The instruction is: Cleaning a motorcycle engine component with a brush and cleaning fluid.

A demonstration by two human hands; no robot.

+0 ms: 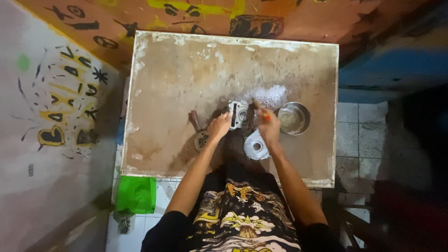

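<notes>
A grey metal engine part (241, 113) lies near the middle of a stained brown table (177, 79). My left hand (219, 126) grips its left side. My right hand (269, 125) holds a thin brush with an orange handle (261, 112), its tip at the part's right edge. A round silver metal cover (255, 145) rests on the table just below my right hand. Another small round metal piece (201, 138) sits under my left wrist.
A steel bowl (294, 118) with cloudy liquid stands right of my right hand. White residue (270, 95) marks the tabletop behind the part. A green bag (136, 194) lies on the floor at the table's front left. Painted walls close in left and behind.
</notes>
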